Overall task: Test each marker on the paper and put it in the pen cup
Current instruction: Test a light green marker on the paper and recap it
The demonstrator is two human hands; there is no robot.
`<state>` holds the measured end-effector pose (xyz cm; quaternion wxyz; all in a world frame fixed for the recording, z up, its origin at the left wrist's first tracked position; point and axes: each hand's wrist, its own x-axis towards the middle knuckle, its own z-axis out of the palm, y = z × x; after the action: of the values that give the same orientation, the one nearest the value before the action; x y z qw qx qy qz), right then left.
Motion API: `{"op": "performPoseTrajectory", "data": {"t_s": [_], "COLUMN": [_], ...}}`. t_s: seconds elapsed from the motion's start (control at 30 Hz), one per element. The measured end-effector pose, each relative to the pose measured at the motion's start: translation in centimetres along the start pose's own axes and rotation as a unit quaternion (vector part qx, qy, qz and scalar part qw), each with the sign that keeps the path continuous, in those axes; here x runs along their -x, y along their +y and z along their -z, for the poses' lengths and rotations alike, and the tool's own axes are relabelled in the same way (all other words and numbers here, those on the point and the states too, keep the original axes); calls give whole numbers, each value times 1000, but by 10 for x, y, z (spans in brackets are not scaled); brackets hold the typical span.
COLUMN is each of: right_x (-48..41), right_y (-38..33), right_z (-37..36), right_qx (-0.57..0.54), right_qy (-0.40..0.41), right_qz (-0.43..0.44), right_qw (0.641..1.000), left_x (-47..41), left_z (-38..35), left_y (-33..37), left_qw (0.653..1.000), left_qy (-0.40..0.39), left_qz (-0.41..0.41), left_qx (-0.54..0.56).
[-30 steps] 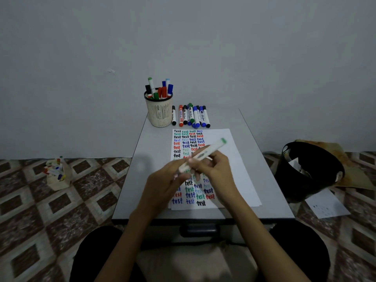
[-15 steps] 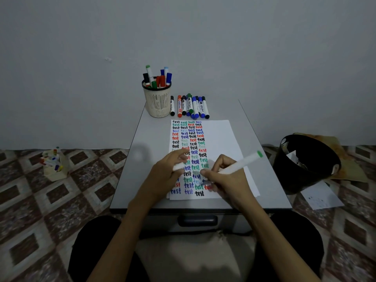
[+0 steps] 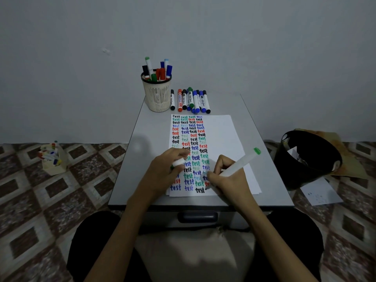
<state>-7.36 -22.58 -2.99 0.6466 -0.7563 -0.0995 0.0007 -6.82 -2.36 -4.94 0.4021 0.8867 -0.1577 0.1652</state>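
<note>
1. Right hand (image 3: 227,181) pinches green marker (image 3: 238,164), tip down on paper (image 3: 223,135), tail tilted up-right.
2. Left hand (image 3: 162,173) curled on paper, gripping what looks like its cap (image 3: 178,162).
3. Pen cup (image 3: 156,96) far-left.

marker row (image 3: 190,99) beside pen cup (image 3: 157,94), right paper (image 3: 221,135) bare

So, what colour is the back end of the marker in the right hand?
Green, on the white marker that the right hand holds; head view.

Pen cup (image 3: 156,96) left of markers (image 3: 190,100), behind paper (image 3: 219,135)
</note>
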Motion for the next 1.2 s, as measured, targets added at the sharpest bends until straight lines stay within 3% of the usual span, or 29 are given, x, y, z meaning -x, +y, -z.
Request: {"op": "performPoseTrajectory", "data": {"t_s": [1.2], "right_x": [8], "right_y": [-6], "right_z": [4], "right_qx": [-35], "right_qy": [7], "right_qz": [21], "right_qw": [999], "left_x": [1], "left_z": [0], "left_y": [-2], "left_qw": [1000], "left_qy": [10], "left_qz": [-9], "left_qx": [0]}}
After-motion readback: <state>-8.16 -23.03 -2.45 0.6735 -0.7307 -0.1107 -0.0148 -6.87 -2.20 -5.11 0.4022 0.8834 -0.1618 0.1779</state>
